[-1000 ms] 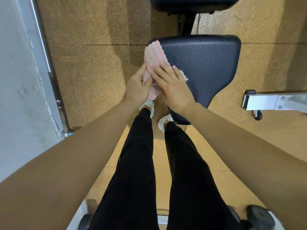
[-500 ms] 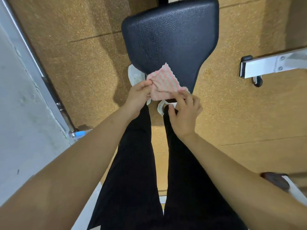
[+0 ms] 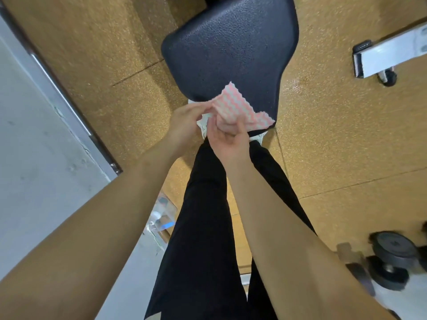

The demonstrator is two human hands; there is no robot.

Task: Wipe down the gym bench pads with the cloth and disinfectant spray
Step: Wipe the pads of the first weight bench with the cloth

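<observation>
The black textured bench seat pad [image 3: 231,47] fills the upper middle of the head view. A pink-and-white wavy-striped cloth [image 3: 235,107] hangs in the air just in front of the pad's narrow near end. My left hand [image 3: 187,125] pinches its left edge. My right hand [image 3: 228,142] grips the cloth's bunched lower part, thumb over the fabric. The cloth is lifted off the pad. A clear spray bottle with a blue label [image 3: 159,220] shows on the floor beside my left leg, partly hidden by my forearm.
My black-trousered legs and white shoes [image 3: 256,137] stand right below the pad. A white metal frame bar with a wheel [image 3: 388,54] lies at the right. Dumbbell weights [image 3: 392,257] sit lower right. A grey wall [image 3: 34,158] and dark rail run along the left.
The cloth came off the pad's far left side and toward me. Both hands now bunch it in the air at the pad's near end. The head camera tilted further down.
</observation>
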